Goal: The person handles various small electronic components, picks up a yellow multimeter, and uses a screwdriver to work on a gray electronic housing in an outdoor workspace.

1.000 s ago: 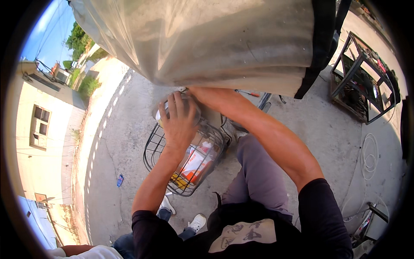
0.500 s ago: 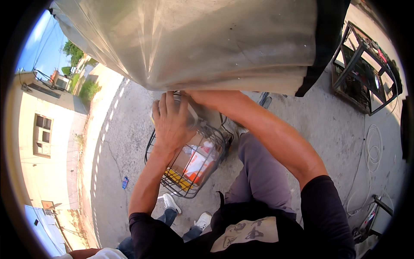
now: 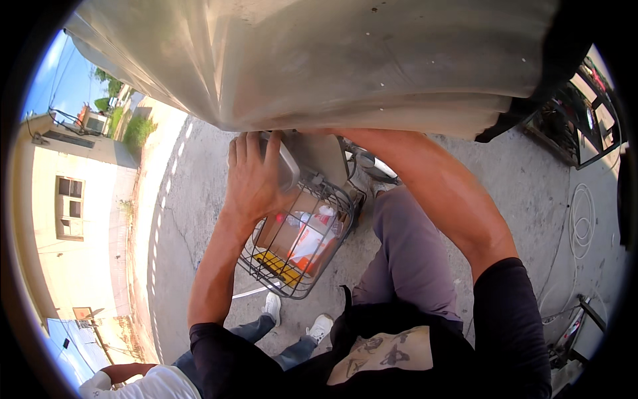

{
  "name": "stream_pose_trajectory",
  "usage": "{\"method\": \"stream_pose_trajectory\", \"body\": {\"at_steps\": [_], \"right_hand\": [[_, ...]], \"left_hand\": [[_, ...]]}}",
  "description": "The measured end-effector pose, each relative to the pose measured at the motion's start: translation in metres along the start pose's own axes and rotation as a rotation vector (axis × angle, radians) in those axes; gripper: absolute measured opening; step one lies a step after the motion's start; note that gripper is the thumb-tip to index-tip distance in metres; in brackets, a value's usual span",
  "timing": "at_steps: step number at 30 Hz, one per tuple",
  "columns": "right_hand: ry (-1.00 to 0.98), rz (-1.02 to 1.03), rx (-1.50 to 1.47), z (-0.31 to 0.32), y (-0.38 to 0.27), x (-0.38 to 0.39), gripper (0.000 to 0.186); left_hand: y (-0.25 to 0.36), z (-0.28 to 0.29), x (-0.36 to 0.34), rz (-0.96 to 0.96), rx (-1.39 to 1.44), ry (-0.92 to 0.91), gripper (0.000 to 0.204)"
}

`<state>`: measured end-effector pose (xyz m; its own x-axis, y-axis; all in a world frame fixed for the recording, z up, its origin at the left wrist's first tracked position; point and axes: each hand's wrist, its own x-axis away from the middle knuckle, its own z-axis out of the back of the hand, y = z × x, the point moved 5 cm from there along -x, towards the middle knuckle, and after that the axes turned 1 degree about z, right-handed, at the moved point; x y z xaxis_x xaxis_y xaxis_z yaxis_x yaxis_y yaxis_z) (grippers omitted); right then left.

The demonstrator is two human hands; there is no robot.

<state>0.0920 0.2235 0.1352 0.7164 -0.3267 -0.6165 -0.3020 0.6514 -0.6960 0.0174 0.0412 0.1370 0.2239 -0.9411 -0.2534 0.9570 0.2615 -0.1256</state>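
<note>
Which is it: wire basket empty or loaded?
Loaded: the wire basket shows a white-and-orange box and a yellow item inside. Left hand and wrist block part; cannot tell how full.

Spreads as shaded grey concrete ground (image 3: pixel 531 199), bordered at left by bright spots of light (image 3: pixel 176 157). Meets a pale, sunlit building (image 3: pixel 100 219) with a paned window (image 3: pixel 70 207), under blue sky (image 3: pixel 52 73). Includes, at right, a dark metal rack (image 3: pixel 555 149) and a coiled pale hose (image 3: pixel 575 223).
</note>
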Motion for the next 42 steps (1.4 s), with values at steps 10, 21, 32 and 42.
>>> {"method": "stream_pose_trajectory", "body": {"at_steps": [10, 21, 32, 42], "right_hand": [[-0.367, -0.156, 0.231, 0.027, -0.015, 0.015, 0.03], [-0.173, -0.359, 0.072, -0.01, 0.003, 0.13, 0.033], [0.047, -0.396, -0.092, -0.029, -0.012, 0.157, 0.029], [0.157, -0.345, -0.091, -0.024, -0.019, 0.148, 0.025]], "left_hand": [[-0.01, -0.002, 0.0, 0.028, 0.049, 0.013, 0.108], [-0.016, 0.012, -0.013, 0.083, 0.012, -0.011, 0.112], [-0.018, -0.008, -0.005, 0.306, 0.421, -0.076, 0.097], [-0.012, -0.012, 0.001, 0.391, 0.502, 0.036, 0.097]]}}
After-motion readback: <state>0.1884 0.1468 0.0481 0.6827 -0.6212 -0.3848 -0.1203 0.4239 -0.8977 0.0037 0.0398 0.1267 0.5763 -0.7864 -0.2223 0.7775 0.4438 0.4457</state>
